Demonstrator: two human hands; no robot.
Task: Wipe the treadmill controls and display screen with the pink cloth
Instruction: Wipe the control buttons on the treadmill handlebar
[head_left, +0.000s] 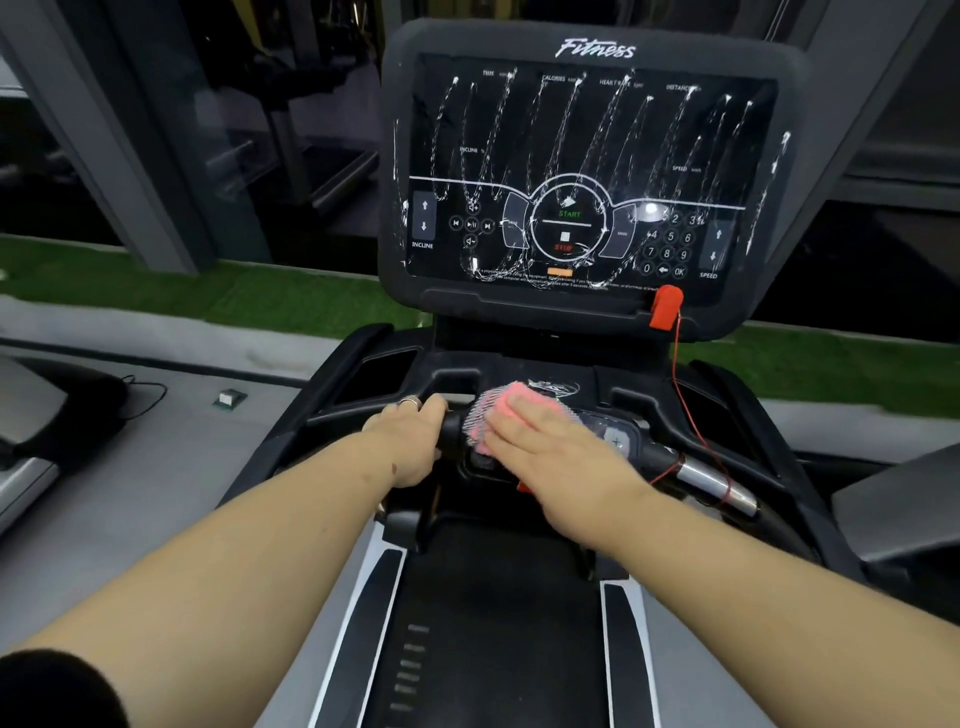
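Right grip (540, 441) presses flat-fingered on fuzzy, bunched pink cloth (511, 410); left grip (410, 436) clasps handlebar (452, 431)

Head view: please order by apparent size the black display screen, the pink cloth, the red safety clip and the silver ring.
Largest to smallest:
1. Black display screen
2. Pink cloth
3. Red safety clip
4. Silver ring

The ring lies nearer the camera, yet looks smallest.

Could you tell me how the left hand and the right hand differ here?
The left hand curls round the handlebar and wears a ring; the right hand lies flat with straight fingers, pressing the pink cloth on the handlebar controls. The left holds no cloth. Both are bare and rest on the same bar.
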